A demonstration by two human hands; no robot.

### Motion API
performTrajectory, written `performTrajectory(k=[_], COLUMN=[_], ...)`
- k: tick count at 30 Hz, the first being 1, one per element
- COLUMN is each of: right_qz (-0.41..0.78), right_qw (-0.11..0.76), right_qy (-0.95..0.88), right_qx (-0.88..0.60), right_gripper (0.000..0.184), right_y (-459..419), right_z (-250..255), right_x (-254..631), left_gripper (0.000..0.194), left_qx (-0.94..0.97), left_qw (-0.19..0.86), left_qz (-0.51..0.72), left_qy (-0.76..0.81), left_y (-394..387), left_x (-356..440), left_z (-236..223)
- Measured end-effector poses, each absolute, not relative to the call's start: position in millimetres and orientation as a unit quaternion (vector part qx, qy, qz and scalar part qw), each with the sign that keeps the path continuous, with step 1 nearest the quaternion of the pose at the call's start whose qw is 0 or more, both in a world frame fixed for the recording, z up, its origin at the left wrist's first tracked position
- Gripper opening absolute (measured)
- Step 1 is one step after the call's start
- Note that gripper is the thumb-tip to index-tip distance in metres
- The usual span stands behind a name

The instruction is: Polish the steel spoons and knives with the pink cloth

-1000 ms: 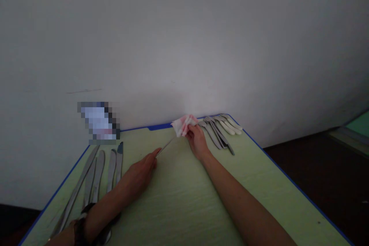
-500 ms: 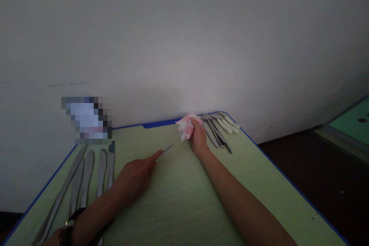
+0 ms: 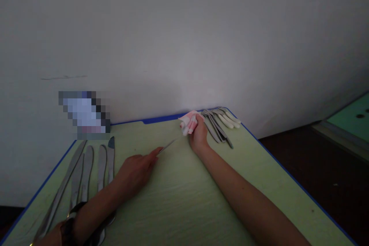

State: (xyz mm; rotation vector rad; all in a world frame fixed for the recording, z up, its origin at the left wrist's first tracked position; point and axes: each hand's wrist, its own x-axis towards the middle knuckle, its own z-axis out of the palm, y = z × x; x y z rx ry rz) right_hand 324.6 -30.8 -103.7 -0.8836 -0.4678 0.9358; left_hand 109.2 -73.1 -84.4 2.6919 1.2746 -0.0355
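My left hand is closed on a thin metal piece of cutlery, seen nearly edge-on, so its kind does not show. It points toward my right hand, which grips a crumpled pink and white cloth. A small gap separates the visible metal from the cloth. Just beyond my right hand lie several forks, some with white handles. Under and beside my left forearm several table knives are laid out, partly hidden by the arm.
The light green table has a blue edge and stands against a pale wall. A blurred-out, phone-like device leans at the back left corner. Dark floor and another green surface show at right.
Both hands keep their hold. The cloth has shifted slightly and is bunched differently in my right hand. The whole view has tilted a little.
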Motion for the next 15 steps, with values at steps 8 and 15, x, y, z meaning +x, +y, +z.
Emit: performTrajectory(k=[8, 15], right_qz=[0.503, 0.498], right_qw=[0.769, 0.755], right_qy=[-0.181, -0.175], right_qx=[-0.351, -0.388], right_gripper=[0.025, 0.037], right_y=[-37.7, -45.8], right_z=[-84.2, -82.2], right_x=[323.8, 312.2], left_gripper=[0.047, 0.046], left_qx=[0.897, 0.896], left_qw=[0.085, 0.108], left_qz=[-0.015, 0.035], left_qy=[0.434, 0.43], left_y=[-74.9, -72.6], left_x=[110.0, 105.7], left_z=[-81.7, -86.7])
